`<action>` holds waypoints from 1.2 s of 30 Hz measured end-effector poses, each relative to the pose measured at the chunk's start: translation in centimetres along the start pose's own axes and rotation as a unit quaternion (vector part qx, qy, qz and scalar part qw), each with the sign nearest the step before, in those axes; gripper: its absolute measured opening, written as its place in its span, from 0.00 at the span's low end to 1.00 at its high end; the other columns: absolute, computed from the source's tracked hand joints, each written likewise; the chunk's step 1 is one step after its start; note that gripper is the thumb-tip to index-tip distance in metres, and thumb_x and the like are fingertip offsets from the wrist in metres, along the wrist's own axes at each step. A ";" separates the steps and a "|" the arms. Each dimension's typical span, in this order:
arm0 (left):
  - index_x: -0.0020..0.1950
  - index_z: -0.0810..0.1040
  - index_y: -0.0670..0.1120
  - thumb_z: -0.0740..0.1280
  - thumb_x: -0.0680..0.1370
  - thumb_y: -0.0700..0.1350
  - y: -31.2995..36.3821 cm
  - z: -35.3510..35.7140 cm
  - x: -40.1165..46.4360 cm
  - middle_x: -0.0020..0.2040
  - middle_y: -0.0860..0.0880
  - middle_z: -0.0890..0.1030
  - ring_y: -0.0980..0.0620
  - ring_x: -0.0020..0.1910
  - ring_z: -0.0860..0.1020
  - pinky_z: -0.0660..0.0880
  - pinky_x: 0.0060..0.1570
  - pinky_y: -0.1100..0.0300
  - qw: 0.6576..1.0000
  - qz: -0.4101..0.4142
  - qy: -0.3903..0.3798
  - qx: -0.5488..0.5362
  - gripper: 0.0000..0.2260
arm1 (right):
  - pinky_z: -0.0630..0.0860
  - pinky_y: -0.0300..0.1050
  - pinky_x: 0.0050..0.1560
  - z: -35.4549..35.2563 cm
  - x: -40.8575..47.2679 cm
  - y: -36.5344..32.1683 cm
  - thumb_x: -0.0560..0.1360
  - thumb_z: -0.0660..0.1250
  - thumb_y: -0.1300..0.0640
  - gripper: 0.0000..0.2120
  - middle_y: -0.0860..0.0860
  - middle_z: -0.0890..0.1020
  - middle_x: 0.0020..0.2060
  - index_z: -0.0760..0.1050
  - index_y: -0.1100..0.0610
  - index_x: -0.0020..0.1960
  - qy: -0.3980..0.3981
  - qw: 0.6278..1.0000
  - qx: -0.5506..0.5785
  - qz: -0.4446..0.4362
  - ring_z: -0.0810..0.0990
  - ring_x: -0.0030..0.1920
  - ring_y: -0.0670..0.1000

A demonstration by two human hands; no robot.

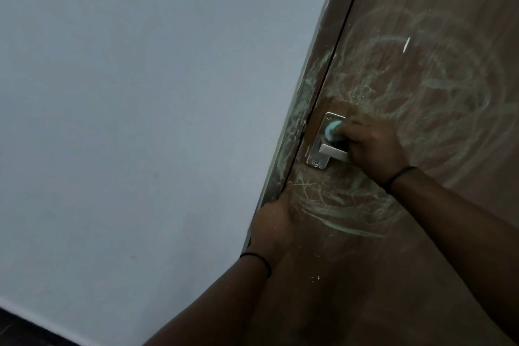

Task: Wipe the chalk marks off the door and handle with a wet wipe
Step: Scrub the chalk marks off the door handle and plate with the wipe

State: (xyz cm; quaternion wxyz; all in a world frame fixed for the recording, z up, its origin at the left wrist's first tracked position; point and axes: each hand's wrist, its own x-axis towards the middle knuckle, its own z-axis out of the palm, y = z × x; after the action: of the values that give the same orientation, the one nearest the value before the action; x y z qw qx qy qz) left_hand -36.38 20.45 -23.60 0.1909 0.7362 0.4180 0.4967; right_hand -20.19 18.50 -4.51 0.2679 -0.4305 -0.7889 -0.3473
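A brown wooden door (407, 261) fills the right side, smeared with pale green chalk marks (438, 84) in wide swirls around the lock. A silver handle (332, 151) on its metal plate (316, 159) sits near the door's left edge. My right hand (373, 149) presses a bunched, chalk-stained wet wipe (332, 129) against the upper part of the plate, just above the lever. My left hand (273, 222) rests flat on the door's edge below the handle, fingers on the wood, holding nothing.
The door frame (297, 121), also chalk-streaked, runs diagonally beside the door. A plain pale grey wall (140, 121) covers the left. A white skirting strip and dark floor (25, 329) show at the bottom left corner.
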 end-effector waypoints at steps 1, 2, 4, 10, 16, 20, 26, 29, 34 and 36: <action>0.74 0.69 0.51 0.61 0.81 0.51 0.3 -0.1 0.2 0.50 0.47 0.84 0.49 0.45 0.82 0.80 0.47 0.54 1.000 0.010 0.014 -0.012 0.20 | 0.78 0.49 0.44 0.0 -0.5 0.1 0.69 0.71 0.70 0.07 0.60 0.83 0.43 0.83 0.63 0.46 0.008 1.000 0.000 0.018 0.81 0.42 0.61; 0.71 0.72 0.51 0.60 0.80 0.51 0.8 -0.1 0.5 0.50 0.47 0.84 0.49 0.45 0.82 0.80 0.46 0.54 0.999 0.019 0.026 -0.022 0.19 | 0.76 0.45 0.45 0.0 -0.5 0.2 0.70 0.70 0.70 0.08 0.60 0.83 0.43 0.83 0.63 0.47 0.021 0.999 0.000 0.034 0.81 0.41 0.60; 0.64 0.77 0.50 0.59 0.79 0.50 1.2 -0.1 1.0 0.49 0.47 0.85 0.48 0.46 0.82 0.81 0.47 0.52 0.998 0.027 0.042 -0.034 0.16 | 0.70 0.39 0.45 -0.2 0.3 -0.1 0.71 0.69 0.69 0.08 0.61 0.83 0.44 0.83 0.63 0.48 0.044 0.996 -0.003 0.074 0.81 0.42 0.60; 0.60 0.72 0.58 0.59 0.77 0.53 1.2 0.2 0.9 0.48 0.57 0.82 0.56 0.41 0.79 0.77 0.41 0.62 0.999 0.002 0.040 -0.027 0.13 | 0.75 0.42 0.45 -0.2 1.8 -0.3 0.71 0.70 0.67 0.06 0.57 0.83 0.41 0.84 0.61 0.44 -0.037 0.999 0.007 0.014 0.80 0.43 0.57; 0.48 0.72 0.56 0.59 0.79 0.50 2.4 -0.2 2.0 0.35 0.57 0.77 0.60 0.32 0.76 0.69 0.28 0.67 0.997 0.002 0.079 -0.013 0.03 | 0.75 0.45 0.44 -0.4 1.6 1.0 0.71 0.71 0.66 0.05 0.57 0.83 0.42 0.84 0.60 0.46 -0.039 0.998 0.016 0.038 0.80 0.43 0.57; 0.55 0.73 0.53 0.60 0.80 0.50 5.0 -1.0 2.9 0.31 0.52 0.76 0.57 0.29 0.75 0.73 0.28 0.59 0.993 0.043 0.105 -0.043 0.06 | 0.69 0.39 0.46 -0.2 -0.3 1.5 0.71 0.70 0.68 0.08 0.58 0.84 0.44 0.85 0.60 0.47 -0.031 0.995 0.014 0.095 0.81 0.45 0.57; 0.71 0.70 0.54 0.61 0.83 0.50 7.6 -1.9 4.0 0.39 0.56 0.80 0.59 0.35 0.78 0.76 0.34 0.62 0.988 0.087 0.120 -0.047 0.16 | 0.76 0.46 0.53 -0.3 -1.0 1.7 0.73 0.69 0.65 0.08 0.55 0.85 0.48 0.85 0.57 0.49 0.000 0.973 0.101 0.209 0.82 0.48 0.53; 0.75 0.68 0.54 0.61 0.83 0.48 7.4 -2.1 4.3 0.50 0.50 0.82 0.53 0.43 0.79 0.78 0.40 0.54 0.983 0.124 0.132 -0.002 0.19 | 0.77 0.41 0.50 0.4 -1.0 1.3 0.71 0.71 0.65 0.07 0.50 0.85 0.44 0.85 0.55 0.45 -0.038 0.945 0.177 0.274 0.82 0.44 0.46; 0.70 0.75 0.51 0.65 0.81 0.45 6.8 -2.1 5.8 0.49 0.48 0.83 0.55 0.43 0.77 0.70 0.40 0.70 0.974 0.142 0.173 0.039 0.17 | 0.76 0.31 0.44 0.2 0.5 0.8 0.72 0.72 0.64 0.06 0.47 0.84 0.41 0.85 0.56 0.46 0.040 0.915 0.256 0.310 0.79 0.40 0.38; 0.64 0.80 0.50 0.66 0.81 0.45 6.8 -2.0 6.3 0.47 0.51 0.84 0.61 0.40 0.75 0.66 0.37 0.78 0.974 0.120 0.194 0.015 0.13 | 0.72 0.25 0.40 0.1 0.7 0.2 0.73 0.71 0.64 0.07 0.49 0.85 0.44 0.85 0.57 0.49 -0.045 0.926 0.263 0.269 0.77 0.38 0.35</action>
State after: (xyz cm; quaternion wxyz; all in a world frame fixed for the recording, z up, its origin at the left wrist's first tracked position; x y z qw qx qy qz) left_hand -34.25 21.34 -14.43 0.0339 0.6737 0.3632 0.6427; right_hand -20.40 18.99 -3.99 0.4189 -0.5556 -0.7179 -0.0228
